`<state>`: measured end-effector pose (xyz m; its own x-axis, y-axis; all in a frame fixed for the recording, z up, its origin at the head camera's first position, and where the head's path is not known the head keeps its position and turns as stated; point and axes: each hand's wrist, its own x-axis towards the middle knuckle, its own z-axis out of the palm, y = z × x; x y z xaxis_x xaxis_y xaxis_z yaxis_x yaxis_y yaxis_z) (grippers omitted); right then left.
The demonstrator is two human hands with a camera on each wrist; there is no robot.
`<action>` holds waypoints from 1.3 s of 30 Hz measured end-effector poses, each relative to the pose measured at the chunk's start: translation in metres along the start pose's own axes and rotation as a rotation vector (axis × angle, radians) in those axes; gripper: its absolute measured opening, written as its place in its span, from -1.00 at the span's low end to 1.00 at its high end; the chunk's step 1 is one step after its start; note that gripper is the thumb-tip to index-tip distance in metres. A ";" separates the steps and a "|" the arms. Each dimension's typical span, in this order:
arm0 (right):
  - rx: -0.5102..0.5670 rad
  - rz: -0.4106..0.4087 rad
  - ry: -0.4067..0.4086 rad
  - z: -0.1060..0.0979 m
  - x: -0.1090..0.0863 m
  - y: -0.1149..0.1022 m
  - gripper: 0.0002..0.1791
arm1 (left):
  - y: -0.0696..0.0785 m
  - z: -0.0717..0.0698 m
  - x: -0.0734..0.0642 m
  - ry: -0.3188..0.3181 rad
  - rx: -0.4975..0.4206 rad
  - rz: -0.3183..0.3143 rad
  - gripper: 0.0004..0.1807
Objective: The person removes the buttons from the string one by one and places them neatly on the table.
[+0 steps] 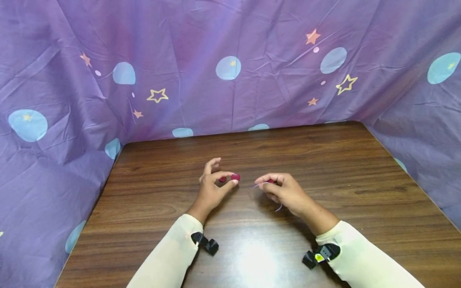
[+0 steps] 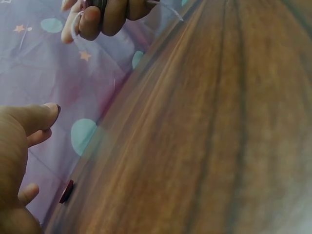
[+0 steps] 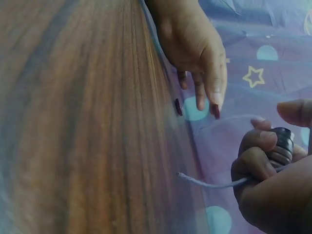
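Between thumb and index finger my left hand (image 1: pixel 211 189) pinches a small round dark red disc (image 1: pixel 235 177), held up edge-on in the right wrist view. A second dark red disc (image 1: pixel 222 179) lies on the table close behind that hand. My right hand (image 1: pixel 289 195) holds a short stack of dark discs (image 3: pixel 282 146) in its curled fingers. From this hand a thin pale purple string (image 3: pixel 214 185) comes out, one end hanging below and another part poking toward the left hand. Whether the discs have holes cannot be seen. The two hands are a small gap apart.
A brown wood-grain table (image 1: pixel 144 224) spreads under both hands. Behind it and at its sides hangs a purple cloth (image 1: pixel 187 48) with stars and blue spots. Each sleeve carries a black wrist camera (image 1: pixel 206 243).
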<state>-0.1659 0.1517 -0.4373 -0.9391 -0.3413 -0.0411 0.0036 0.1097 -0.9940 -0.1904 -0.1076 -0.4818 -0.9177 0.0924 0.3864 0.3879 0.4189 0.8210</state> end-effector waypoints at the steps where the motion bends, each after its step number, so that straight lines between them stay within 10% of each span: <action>1: 0.010 -0.002 -0.022 0.000 0.000 0.000 -0.62 | -0.001 0.000 0.001 -0.005 0.006 -0.007 -0.78; 11: -0.028 0.022 -0.179 0.000 0.000 -0.002 -0.44 | -0.005 0.001 0.005 -0.038 0.038 -0.069 -0.77; 19: -0.027 0.019 -0.110 0.003 -0.002 -0.003 -0.78 | -0.008 0.003 0.013 -0.029 0.084 -0.120 -0.76; 39: -0.002 -0.007 0.006 0.003 -0.001 -0.005 -0.61 | -0.007 0.009 0.021 -0.056 0.142 -0.129 -0.72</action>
<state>-0.1643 0.1485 -0.4321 -0.9412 -0.3362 -0.0339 -0.0031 0.1089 -0.9940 -0.2132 -0.1004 -0.4835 -0.9638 0.0788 0.2548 0.2549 0.5536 0.7928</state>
